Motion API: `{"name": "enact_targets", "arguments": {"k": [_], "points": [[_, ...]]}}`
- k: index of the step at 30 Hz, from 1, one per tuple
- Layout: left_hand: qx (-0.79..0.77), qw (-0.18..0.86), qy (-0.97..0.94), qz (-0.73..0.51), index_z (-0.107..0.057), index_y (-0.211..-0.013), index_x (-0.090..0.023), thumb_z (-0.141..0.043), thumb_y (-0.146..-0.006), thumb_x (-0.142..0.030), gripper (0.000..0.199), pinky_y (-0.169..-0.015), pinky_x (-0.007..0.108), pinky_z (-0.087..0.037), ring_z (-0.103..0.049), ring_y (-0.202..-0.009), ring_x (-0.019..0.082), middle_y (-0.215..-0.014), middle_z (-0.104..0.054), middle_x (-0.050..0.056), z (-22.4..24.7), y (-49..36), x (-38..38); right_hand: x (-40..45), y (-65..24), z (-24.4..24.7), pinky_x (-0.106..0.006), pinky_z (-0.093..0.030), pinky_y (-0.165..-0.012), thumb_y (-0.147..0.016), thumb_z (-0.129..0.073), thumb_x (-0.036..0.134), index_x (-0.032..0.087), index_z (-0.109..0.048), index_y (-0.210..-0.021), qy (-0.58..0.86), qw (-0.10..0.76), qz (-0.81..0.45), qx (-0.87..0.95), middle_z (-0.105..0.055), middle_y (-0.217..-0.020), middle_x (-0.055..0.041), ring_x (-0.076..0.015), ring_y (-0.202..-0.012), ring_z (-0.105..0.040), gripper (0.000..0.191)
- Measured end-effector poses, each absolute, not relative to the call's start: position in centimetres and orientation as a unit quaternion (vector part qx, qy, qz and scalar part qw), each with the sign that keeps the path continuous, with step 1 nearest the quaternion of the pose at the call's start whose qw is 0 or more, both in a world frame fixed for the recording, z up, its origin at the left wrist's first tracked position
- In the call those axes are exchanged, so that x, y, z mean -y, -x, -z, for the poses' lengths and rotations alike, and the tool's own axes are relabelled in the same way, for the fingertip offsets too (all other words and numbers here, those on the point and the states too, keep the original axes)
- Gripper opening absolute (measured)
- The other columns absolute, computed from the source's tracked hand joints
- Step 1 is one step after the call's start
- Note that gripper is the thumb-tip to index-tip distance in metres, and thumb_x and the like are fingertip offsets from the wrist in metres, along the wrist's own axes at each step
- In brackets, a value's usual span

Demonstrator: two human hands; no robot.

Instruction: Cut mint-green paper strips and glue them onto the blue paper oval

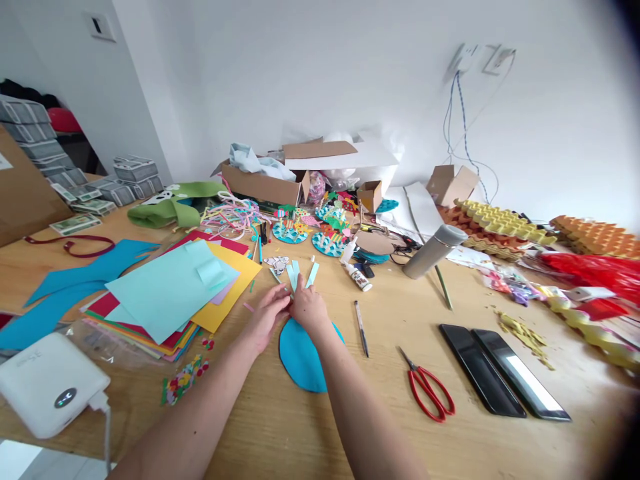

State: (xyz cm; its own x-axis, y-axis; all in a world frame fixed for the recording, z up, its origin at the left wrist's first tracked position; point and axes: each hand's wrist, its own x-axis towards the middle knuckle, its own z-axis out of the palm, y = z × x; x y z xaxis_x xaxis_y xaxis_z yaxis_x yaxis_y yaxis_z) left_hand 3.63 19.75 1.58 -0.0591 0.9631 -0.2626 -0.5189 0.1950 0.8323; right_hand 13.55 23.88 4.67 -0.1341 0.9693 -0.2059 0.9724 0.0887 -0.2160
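Several pale green paper strips (312,274) fan out beyond my fingers near the middle of the table. My right hand (309,305) is closed over their lower ends, its fingertips partly hidden. Close against it, my left hand (270,313) has its fingers bent together by the same strips; what lies between them is hidden. Beneath my right wrist lies a round blue disc (301,360), partly covered by the forearm. A small black-and-white paper cutout (277,264) rests just past my left fingers.
Red-handled scissors (431,393), a pen (361,329) and two black phones (483,370) lie to the right. A glue bottle (359,276) and grey cylinder (435,251) stand further back. Coloured paper sheets (160,287) and a white power bank (50,383) occupy the left.
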Motion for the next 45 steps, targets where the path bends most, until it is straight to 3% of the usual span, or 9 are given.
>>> {"name": "enact_targets", "arguments": {"k": [7,15,25,32,39,41,45], "points": [[-0.460,0.620,-0.275,-0.574,-0.064,-0.109,-0.020,-0.070,-0.071,-0.019,0.038,-0.089,0.039,-0.051,-0.058,-0.113,0.026,-0.116,-0.064,0.011,-1.4,-3.6,-19.7,-24.3,-14.3,-4.2,-0.033,-0.045,-0.089,-0.086,-0.051,0.014,0.009,-0.030,-0.143,-0.657,-0.011,0.151,-0.739,-0.061,-0.120,-0.0216,-0.0277,-0.111,-0.061,0.061],[-0.467,0.624,-0.260,-0.571,-0.063,-0.107,-0.019,-0.066,-0.074,-0.013,0.033,-0.080,0.032,-0.054,-0.062,-0.101,0.021,-0.124,-0.057,0.011,-1.2,-3.8,-19.7,-24.6,-14.7,-4.1,-0.035,-0.043,-0.091,-0.081,-0.058,0.021,0.006,-0.023,-0.146,-0.659,-0.012,0.166,-0.733,-0.058,-0.124,-0.0241,-0.0300,-0.116,-0.057,0.075],[-0.432,0.642,-0.228,-0.591,-0.064,-0.105,-0.020,-0.069,-0.073,-0.017,0.033,-0.070,0.025,-0.052,-0.062,-0.096,0.018,-0.125,-0.057,0.010,-0.7,-4.2,-20.2,-23.7,-13.6,-4.8,-0.039,-0.041,-0.093,-0.089,-0.050,0.017,0.008,-0.029,-0.144,-0.669,-0.031,0.162,-0.725,-0.054,-0.124,-0.0259,-0.0311,-0.115,-0.057,0.060],[-0.419,0.643,-0.229,-0.598,-0.066,-0.101,-0.018,-0.070,-0.069,-0.013,0.033,-0.077,0.028,-0.053,-0.062,-0.091,0.016,-0.115,-0.061,0.008,-1.5,-4.4,-19.7,-23.5,-14.3,-4.2,-0.038,-0.044,-0.091,-0.087,-0.051,0.014,0.009,-0.025,-0.147,-0.683,-0.082,0.195,-0.699,-0.054,-0.125,-0.0233,-0.0290,-0.110,-0.060,0.066],[-0.420,0.637,-0.230,-0.604,-0.066,-0.103,-0.018,-0.070,-0.071,-0.013,0.032,-0.083,0.032,-0.053,-0.063,-0.092,0.018,-0.115,-0.061,0.008,-1.1,-4.3,-19.9,-24.7,-15.4,-3.4,-0.041,-0.041,-0.098,-0.080,-0.064,0.012,0.010,-0.024,-0.147,-0.680,-0.127,0.286,-0.663,-0.052,-0.130,-0.0230,-0.0303,-0.120,-0.054,0.078],[-0.421,0.635,-0.227,-0.607,-0.066,-0.103,-0.018,-0.068,-0.073,-0.013,0.030,-0.084,0.031,-0.053,-0.063,-0.093,0.017,-0.115,-0.061,0.008,-1.0,-4.2,-20.0,-25.3,-16.1,-3.4,-0.041,-0.044,-0.097,-0.081,-0.067,0.013,0.013,-0.031,-0.144,-0.673,-0.138,0.327,-0.649,-0.053,-0.131,-0.0183,-0.0279,-0.119,-0.054,0.073],[-0.416,0.640,-0.222,-0.607,-0.065,-0.104,-0.018,-0.065,-0.076,-0.012,0.028,-0.086,0.032,-0.053,-0.065,-0.092,0.018,-0.112,-0.062,0.008,-1.1,-4.1,-20.0,-25.8,-17.3,-3.4,-0.041,-0.054,-0.082,-0.091,-0.059,0.029,0.017,-0.051,-0.127,-0.654,-0.161,0.413,-0.614,-0.058,-0.122,-0.0089,-0.0213,-0.099,-0.062,0.038]]}}
